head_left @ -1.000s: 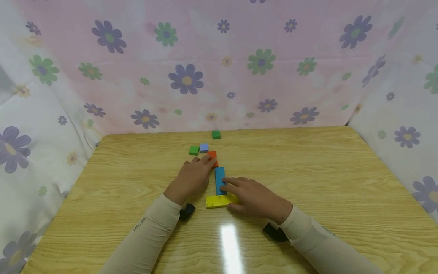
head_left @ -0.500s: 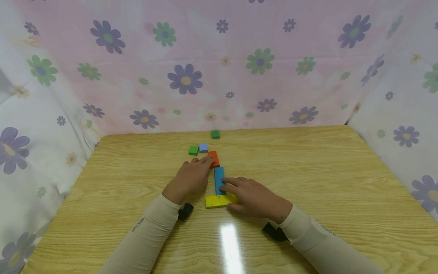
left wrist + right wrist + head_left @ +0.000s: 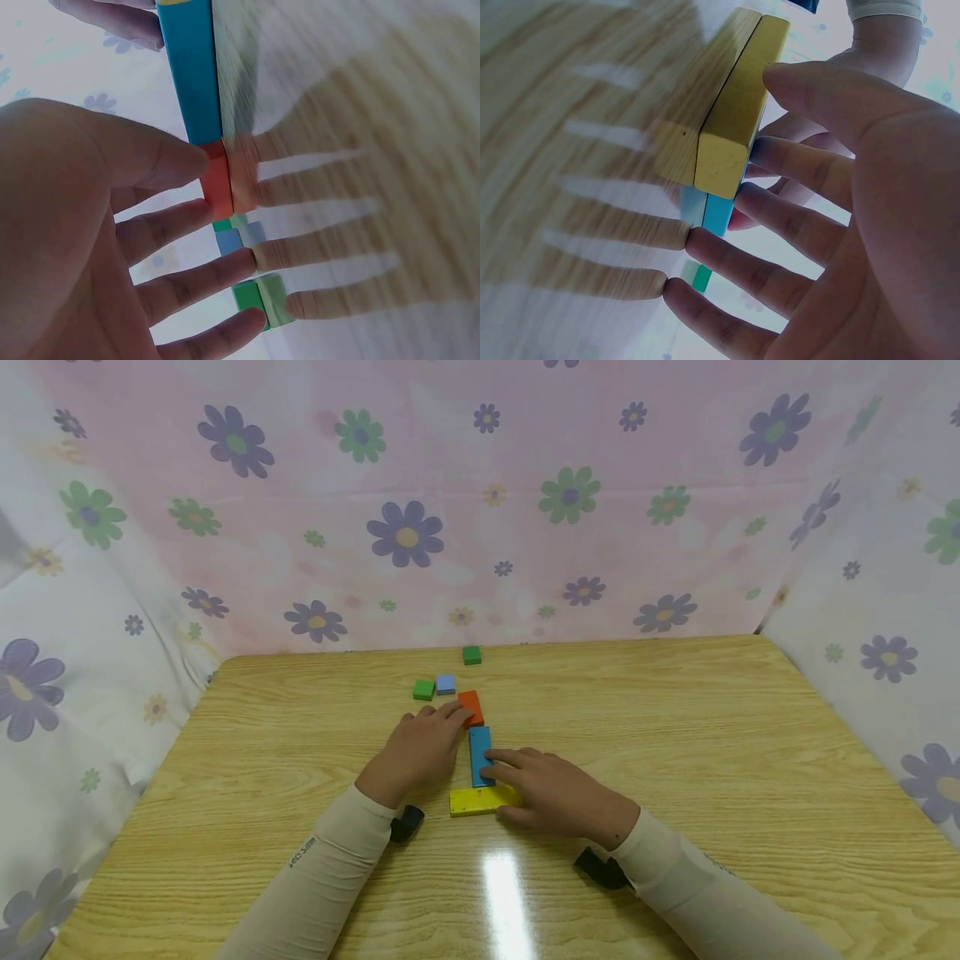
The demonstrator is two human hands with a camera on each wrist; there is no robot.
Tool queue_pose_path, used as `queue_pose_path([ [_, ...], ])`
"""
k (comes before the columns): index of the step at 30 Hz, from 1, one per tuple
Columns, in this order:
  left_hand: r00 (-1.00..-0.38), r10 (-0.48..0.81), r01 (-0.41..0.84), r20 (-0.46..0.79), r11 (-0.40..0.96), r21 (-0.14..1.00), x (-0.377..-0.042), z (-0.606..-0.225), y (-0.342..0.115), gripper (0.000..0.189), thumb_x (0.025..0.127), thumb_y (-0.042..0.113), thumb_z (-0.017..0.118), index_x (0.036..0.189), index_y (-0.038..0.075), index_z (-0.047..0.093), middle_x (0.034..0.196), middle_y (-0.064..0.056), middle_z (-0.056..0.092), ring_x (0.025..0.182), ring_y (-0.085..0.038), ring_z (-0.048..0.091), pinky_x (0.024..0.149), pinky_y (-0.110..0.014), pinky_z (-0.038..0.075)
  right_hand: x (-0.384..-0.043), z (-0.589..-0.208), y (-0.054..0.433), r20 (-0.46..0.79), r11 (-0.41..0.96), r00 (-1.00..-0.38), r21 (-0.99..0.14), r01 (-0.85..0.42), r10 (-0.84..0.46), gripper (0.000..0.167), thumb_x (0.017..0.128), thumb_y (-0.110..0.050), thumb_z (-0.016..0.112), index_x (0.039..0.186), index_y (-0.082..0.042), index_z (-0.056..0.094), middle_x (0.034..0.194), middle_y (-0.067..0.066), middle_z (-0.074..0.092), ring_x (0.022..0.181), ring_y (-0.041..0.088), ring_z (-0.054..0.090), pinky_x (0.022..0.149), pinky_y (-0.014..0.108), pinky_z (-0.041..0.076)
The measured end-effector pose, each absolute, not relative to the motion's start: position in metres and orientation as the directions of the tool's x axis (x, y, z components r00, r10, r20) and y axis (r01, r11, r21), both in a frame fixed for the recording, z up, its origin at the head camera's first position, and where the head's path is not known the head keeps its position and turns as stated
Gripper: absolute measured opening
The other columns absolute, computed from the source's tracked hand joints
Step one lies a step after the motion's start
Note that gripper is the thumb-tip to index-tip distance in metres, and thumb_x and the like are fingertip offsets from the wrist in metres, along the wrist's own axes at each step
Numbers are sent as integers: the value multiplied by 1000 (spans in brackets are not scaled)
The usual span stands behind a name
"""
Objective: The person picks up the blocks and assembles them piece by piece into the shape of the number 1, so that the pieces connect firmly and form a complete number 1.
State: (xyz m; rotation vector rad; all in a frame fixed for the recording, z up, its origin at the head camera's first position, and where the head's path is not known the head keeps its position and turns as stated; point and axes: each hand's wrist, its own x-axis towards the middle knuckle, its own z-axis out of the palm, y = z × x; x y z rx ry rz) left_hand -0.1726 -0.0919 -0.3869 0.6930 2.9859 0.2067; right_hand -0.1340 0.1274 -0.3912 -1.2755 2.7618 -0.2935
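Observation:
On the wooden table, a red block [image 3: 470,699], a blue block [image 3: 480,742] and a yellow block [image 3: 468,802] lie in a row running away from me. The yellow one lies crosswise at the near end. My left hand [image 3: 415,752] touches the red block, with thumb and index fingertips on it in the left wrist view and the other fingers spread. My right hand [image 3: 561,795] rests with extended fingers at the blue block and its thumb by the yellow block, covering the yellow block's right end. In the left wrist view, the red block [image 3: 216,184] meets the end of the blue block [image 3: 191,75].
Beyond the red block lie a light purple block [image 3: 446,684] and a green block [image 3: 423,689]. Another green block [image 3: 472,655] sits near the table's back edge. A flowered cloth [image 3: 480,527] hangs behind the table [image 3: 675,735] and along both sides.
The red block has slid slightly right under my left fingertips, with its far end shifted right. The right hand, the blue block and the yellow block have stayed in place.

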Motion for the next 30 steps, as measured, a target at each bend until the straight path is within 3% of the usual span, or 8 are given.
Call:
queue_pose_path([
  [30,-888,456,443,-54,881,165,-176,-391,-92,43,107,21,40,150,20,46,158,-1,43,132,-34,50,104,-56,44,-134,-391,128,11,626,-641,-201,-754,-768,49,96,-35,66,139,-13,58,151,10,51,130,32,57,101,48,51],
])
